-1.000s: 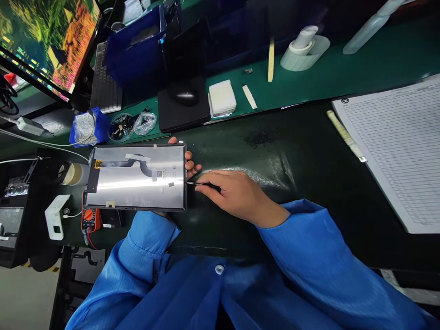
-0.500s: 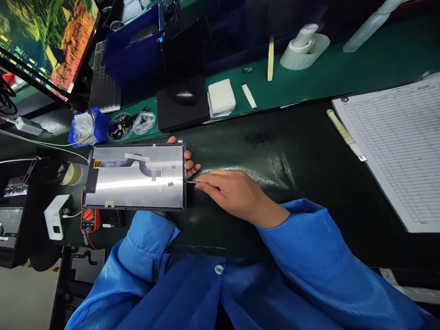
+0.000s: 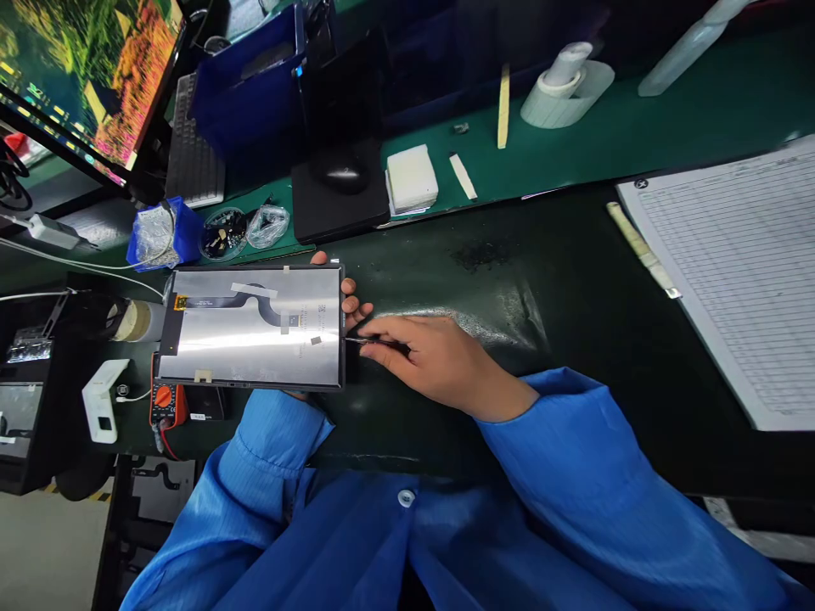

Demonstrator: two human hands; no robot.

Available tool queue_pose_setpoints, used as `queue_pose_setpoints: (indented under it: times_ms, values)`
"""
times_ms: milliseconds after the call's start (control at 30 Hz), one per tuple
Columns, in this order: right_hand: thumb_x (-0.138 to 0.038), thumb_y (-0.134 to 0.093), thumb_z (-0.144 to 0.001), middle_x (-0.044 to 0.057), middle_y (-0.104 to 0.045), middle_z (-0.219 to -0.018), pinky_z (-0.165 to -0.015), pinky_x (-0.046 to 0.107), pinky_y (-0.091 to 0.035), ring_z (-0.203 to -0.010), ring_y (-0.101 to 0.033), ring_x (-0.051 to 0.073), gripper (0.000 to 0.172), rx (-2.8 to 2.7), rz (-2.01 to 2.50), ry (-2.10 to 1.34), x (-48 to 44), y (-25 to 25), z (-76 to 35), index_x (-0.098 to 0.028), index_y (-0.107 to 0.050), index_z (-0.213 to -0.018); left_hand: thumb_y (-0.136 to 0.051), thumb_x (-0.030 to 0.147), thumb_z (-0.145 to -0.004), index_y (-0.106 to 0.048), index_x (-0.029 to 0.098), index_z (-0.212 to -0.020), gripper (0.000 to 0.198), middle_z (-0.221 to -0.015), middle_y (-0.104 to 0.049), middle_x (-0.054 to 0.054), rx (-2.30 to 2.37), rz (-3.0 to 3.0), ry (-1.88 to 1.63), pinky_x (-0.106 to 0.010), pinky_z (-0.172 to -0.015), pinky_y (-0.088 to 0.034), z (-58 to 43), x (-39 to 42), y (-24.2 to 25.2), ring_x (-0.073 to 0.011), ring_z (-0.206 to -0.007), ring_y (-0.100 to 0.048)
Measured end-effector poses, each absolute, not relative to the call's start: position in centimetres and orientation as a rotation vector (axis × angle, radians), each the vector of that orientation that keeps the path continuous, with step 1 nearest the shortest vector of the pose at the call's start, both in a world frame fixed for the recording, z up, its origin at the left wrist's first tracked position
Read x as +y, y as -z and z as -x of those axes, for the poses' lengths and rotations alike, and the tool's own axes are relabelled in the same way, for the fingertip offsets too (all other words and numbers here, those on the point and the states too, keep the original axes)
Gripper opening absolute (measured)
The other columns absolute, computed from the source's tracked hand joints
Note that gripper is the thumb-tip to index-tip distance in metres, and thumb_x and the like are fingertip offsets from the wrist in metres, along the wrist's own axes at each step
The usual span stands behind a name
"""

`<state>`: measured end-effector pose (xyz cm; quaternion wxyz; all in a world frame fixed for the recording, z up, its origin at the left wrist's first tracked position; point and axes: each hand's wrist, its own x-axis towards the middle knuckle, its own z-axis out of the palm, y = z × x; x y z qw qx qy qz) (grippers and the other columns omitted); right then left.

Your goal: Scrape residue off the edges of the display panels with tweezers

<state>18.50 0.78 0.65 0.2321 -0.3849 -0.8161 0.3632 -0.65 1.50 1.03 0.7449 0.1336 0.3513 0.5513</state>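
A tablet display panel (image 3: pixel 255 348) lies silver back upward on my left hand (image 3: pixel 350 297). My left hand is closed round it from beneath, with several fingertips showing past its right and upper edges; the palm and thumb are hidden. A dark ribbon cable (image 3: pixel 261 307) runs across the panel's back, held by pieces of tape. Just off the right edge, my right hand (image 3: pixel 439 361) is closed in a pinch on slim pointed metal tweezers (image 3: pixel 354 340). Their tip meets the panel's right edge; whether it grips anything there is too small to tell.
An orange multimeter (image 3: pixel 166 400) and a white stand (image 3: pixel 105 403) sit left of the panel. Behind it are a blue parts bin (image 3: pixel 184 233), a black mouse (image 3: pixel 344 172) and a white pad stack (image 3: pixel 412 178). Ruled paper sheets (image 3: pixel 732 255) lie at right.
The right hand's grip on the tweezers has shifted slightly, with the thumb and forefinger a little further apart and more dark tool showing. The panel and left hand hold almost still.
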Motion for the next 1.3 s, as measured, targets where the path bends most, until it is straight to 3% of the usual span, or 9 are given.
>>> queue_pose_setpoints:
  times_ms: [133, 300, 533, 767, 967, 1133, 1300]
  values:
    - [-0.030, -0.062, -0.093, 0.002, -0.073, -0.083, -0.066, 0.028, -0.045, -0.075, -0.067, 0.017, 0.012, -2.277, 1.069, -0.964, 0.8, -0.6, -18.5, -0.020, -0.070, -0.095, -0.030, 0.063, -0.093, -0.040, 0.035, -0.145, 0.059, -0.092, -0.055, -0.005, 0.771, -0.300, -1.200, -0.049, -0.099, -0.046, 0.7, 1.5, -1.1, -0.0156, -0.069, -0.055]
    - [-0.029, -0.051, -0.099, 0.004, -0.074, -0.092, -0.071, 0.029, -0.046, -0.083, -0.068, 0.018, 0.023, -2.286, 1.003, -0.929, 0.9, -0.3, -18.6, -0.021, -0.072, -0.097, -0.033, 0.060, -0.095, -0.046, 0.032, -0.138, 0.054, -0.093, -0.057, -0.006, 0.734, -0.301, -1.212, -0.047, -0.099, -0.047, 0.9, 1.3, -1.0, -0.0158, -0.072, -0.057]
    - [-0.030, -0.063, -0.091, -0.002, -0.071, -0.075, -0.061, 0.027, -0.044, -0.068, -0.065, 0.016, 0.012, -2.234, 1.063, -1.034, 0.7, -0.7, -18.4, -0.023, -0.069, -0.100, -0.038, 0.065, -0.090, -0.048, 0.032, -0.136, 0.057, -0.093, -0.057, -0.005, 0.739, -0.318, -1.230, -0.050, -0.100, -0.046, 1.0, 1.4, -0.3, -0.0156, -0.070, -0.056]
    - [-0.029, -0.050, -0.099, 0.004, -0.075, -0.093, -0.070, 0.029, -0.047, -0.081, -0.068, 0.018, 0.024, -2.255, 0.979, -0.943, 0.7, -0.2, -18.4, -0.022, -0.073, -0.098, -0.031, 0.063, -0.094, -0.044, 0.034, -0.142, 0.057, -0.095, -0.057, -0.005, 0.756, -0.289, -1.218, -0.048, -0.101, -0.045, 0.9, 1.4, -0.6, -0.0154, -0.072, -0.056]
    - [-0.031, -0.062, -0.092, 0.000, -0.072, -0.077, -0.063, 0.027, -0.045, -0.070, -0.066, 0.016, 0.016, -2.248, 1.056, -1.038, 0.6, -0.6, -18.3, -0.022, -0.070, -0.103, -0.036, 0.062, -0.091, -0.044, 0.034, -0.141, 0.057, -0.094, -0.057, -0.005, 0.738, -0.307, -1.229, -0.048, -0.100, -0.046, 0.9, 1.5, -0.2, -0.0151, -0.070, -0.055]
    - [-0.030, -0.053, -0.098, 0.004, -0.074, -0.094, -0.069, 0.029, -0.047, -0.082, -0.067, 0.018, 0.022, -2.283, 0.987, -0.939, 0.8, -0.2, -18.4, -0.022, -0.073, -0.100, -0.034, 0.065, -0.091, -0.043, 0.033, -0.142, 0.061, -0.093, -0.057, -0.005, 0.781, -0.297, -1.237, -0.049, -0.099, -0.046, 0.9, 1.6, -0.1, -0.0151, -0.068, -0.054]
    - [-0.032, -0.056, -0.096, 0.001, -0.073, -0.082, -0.064, 0.028, -0.045, -0.072, -0.066, 0.016, 0.018, -2.231, 1.016, -1.019, 0.6, -0.6, -18.4, -0.023, -0.072, -0.100, -0.028, 0.064, -0.093, -0.040, 0.035, -0.145, 0.060, -0.093, -0.056, -0.005, 0.790, -0.287, -1.238, -0.047, -0.099, -0.046, 0.7, 1.6, -0.4, -0.0151, -0.068, -0.054]
